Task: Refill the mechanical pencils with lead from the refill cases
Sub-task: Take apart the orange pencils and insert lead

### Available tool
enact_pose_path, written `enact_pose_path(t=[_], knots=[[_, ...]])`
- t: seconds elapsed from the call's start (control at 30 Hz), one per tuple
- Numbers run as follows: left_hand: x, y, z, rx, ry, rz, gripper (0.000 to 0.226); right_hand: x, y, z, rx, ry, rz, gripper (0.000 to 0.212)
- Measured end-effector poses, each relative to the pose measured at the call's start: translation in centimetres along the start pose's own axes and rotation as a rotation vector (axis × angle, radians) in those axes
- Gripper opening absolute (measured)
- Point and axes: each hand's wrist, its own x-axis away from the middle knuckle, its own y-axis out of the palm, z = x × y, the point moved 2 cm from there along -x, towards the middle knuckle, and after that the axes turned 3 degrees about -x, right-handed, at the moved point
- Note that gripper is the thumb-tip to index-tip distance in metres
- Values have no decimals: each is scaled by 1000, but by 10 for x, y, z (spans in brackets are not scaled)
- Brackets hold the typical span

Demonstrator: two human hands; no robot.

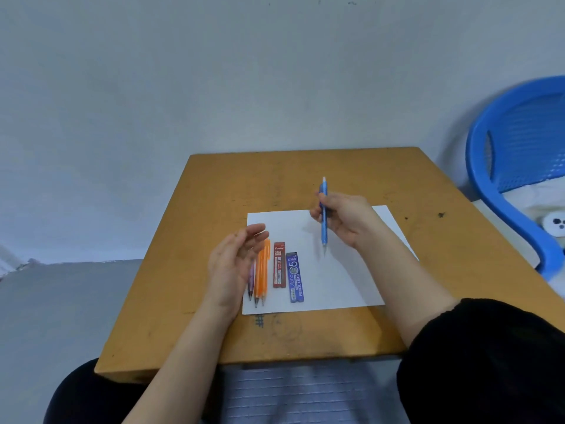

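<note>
Ochre wooden table [336, 172], with a blue plastic chair [489, 166] to its right. A white paper sheet [336, 286] lies flat on the tabletop. The right hand [345, 218] is raised over the sheet, fingers curled round a blue mechanical pencil [323, 231], near upright, tip down. The left hand [232, 264] is at the sheet's left edge, fingers straight and relaxed, holding nothing. Partly behind it lie two orange pencils [262, 270] and a purple pencil [251, 281], side by side. To their right, flat on the sheet, are the red refill case [278, 266], then the blue refill case [295, 278].
</note>
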Motion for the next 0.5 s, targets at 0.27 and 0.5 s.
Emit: enact_pose_path(t=[0.27, 0.5], knots=[[-3, -31, 8, -927, 478, 106, 12, 0, -30, -12, 819, -297, 177, 27], [-11, -28, -2, -1253, 241, 6, 40, 5, -30, 1, 1227, -373, 185, 33]])
